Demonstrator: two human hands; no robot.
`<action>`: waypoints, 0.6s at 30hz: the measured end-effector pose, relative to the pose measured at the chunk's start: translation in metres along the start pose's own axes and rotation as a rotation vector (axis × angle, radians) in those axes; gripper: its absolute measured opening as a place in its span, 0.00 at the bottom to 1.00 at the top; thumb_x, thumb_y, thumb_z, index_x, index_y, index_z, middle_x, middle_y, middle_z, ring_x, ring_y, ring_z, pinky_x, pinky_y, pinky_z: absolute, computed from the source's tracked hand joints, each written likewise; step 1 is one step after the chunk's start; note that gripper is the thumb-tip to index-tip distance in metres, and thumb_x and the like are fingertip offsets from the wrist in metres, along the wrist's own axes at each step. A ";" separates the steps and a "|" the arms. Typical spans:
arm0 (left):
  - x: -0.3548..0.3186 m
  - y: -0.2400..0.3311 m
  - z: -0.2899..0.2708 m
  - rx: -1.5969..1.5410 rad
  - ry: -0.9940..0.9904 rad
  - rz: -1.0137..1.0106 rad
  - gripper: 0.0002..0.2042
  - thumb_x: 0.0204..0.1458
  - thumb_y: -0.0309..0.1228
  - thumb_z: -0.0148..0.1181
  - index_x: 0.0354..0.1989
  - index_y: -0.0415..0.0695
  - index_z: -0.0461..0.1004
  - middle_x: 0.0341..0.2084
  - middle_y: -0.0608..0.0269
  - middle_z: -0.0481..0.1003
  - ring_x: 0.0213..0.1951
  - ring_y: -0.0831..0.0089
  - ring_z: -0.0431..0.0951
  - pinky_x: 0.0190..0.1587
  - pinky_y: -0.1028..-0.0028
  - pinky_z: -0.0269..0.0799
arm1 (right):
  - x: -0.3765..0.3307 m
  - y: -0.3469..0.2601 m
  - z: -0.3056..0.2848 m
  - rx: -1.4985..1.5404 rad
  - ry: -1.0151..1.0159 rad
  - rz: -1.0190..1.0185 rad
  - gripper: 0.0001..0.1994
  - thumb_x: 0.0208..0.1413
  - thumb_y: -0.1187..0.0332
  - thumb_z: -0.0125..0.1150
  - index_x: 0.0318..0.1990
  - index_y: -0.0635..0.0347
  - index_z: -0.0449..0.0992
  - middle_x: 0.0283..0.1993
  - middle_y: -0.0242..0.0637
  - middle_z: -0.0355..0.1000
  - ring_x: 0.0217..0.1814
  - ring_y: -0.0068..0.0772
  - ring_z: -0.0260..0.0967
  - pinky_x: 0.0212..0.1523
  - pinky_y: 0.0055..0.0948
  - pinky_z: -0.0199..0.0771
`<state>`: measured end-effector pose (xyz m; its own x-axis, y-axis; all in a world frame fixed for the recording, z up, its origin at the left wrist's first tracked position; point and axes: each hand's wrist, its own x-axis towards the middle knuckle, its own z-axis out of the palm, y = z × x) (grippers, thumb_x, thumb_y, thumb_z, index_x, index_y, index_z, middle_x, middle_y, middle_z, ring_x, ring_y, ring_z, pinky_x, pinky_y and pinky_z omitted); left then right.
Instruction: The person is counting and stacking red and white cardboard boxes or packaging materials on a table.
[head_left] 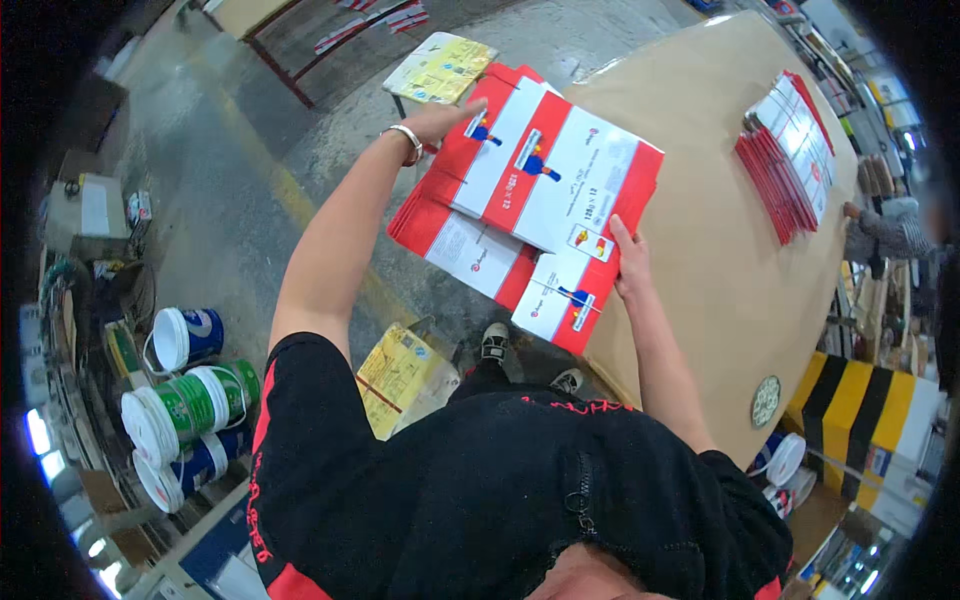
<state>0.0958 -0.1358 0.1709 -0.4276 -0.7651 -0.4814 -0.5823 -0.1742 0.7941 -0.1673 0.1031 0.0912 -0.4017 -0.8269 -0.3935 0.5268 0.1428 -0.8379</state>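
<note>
A stack of flattened red-and-white cartons [575,185] is held up in front of me, at the left edge of the brown table. My left hand [443,122], with a bracelet at its wrist, grips the stack's far left edge. On the near right edge my right hand [632,258] is closed, its thumb on top and the other fingers mostly hidden underneath. The pieces lie unevenly, with several more red-edged layers fanned out at the left. How the lower layers are supported I cannot tell.
Another pile of flattened red-and-white cartons [790,160] lies on the brown table [720,300] at the right. A yellow-topped stool [440,68] stands beyond my left hand, another yellow-topped seat [400,375] near my feet. Several buckets [180,410] sit left. A person [895,230] is at far right.
</note>
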 end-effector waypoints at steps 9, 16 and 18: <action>0.014 0.005 0.019 0.024 0.044 0.142 0.22 0.46 0.40 0.63 0.45 0.39 0.73 0.35 0.57 0.77 0.33 0.73 0.78 0.35 0.72 0.74 | -0.008 0.006 0.007 0.021 0.100 0.024 0.21 0.52 0.65 0.61 0.50 0.66 0.66 0.44 0.41 0.72 0.39 0.29 0.72 0.39 0.31 0.77; 0.023 -0.002 0.012 -0.052 0.077 0.224 0.19 0.50 0.40 0.60 0.44 0.38 0.73 0.32 0.62 0.77 0.30 0.78 0.75 0.33 0.76 0.71 | -0.023 -0.004 0.025 0.074 0.108 -0.007 0.21 0.53 0.65 0.60 0.50 0.67 0.64 0.45 0.43 0.71 0.40 0.29 0.72 0.40 0.31 0.76; 0.034 -0.002 0.007 -0.064 0.035 0.196 0.20 0.50 0.41 0.60 0.45 0.38 0.73 0.32 0.63 0.77 0.31 0.78 0.75 0.35 0.76 0.71 | -0.023 -0.002 0.028 0.071 0.114 -0.004 0.21 0.53 0.64 0.60 0.51 0.67 0.64 0.45 0.43 0.71 0.41 0.30 0.72 0.40 0.32 0.76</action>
<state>0.0778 -0.1571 0.1506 -0.5031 -0.8093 -0.3032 -0.4453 -0.0579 0.8935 -0.1380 0.1073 0.1122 -0.4844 -0.7594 -0.4344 0.5753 0.0977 -0.8121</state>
